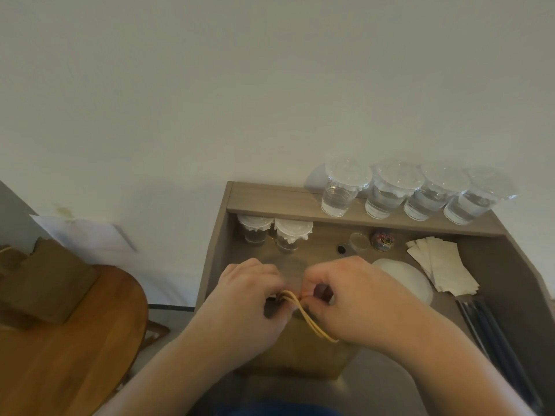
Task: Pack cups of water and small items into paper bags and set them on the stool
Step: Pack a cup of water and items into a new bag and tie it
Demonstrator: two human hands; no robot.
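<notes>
On the counter (492,259), left hand (249,298) and right hand (354,298) grips are pinching the paper bag (300,352) by its cord handles (303,310); flimsy paper, probably water-heavy.

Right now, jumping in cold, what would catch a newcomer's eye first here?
The left hand and right hand pinch the top of a paper bag at the near edge of the desk. Behind, four lidded cups of water line the back shelf, and a second bag sits on the wooden stool at left.
</notes>
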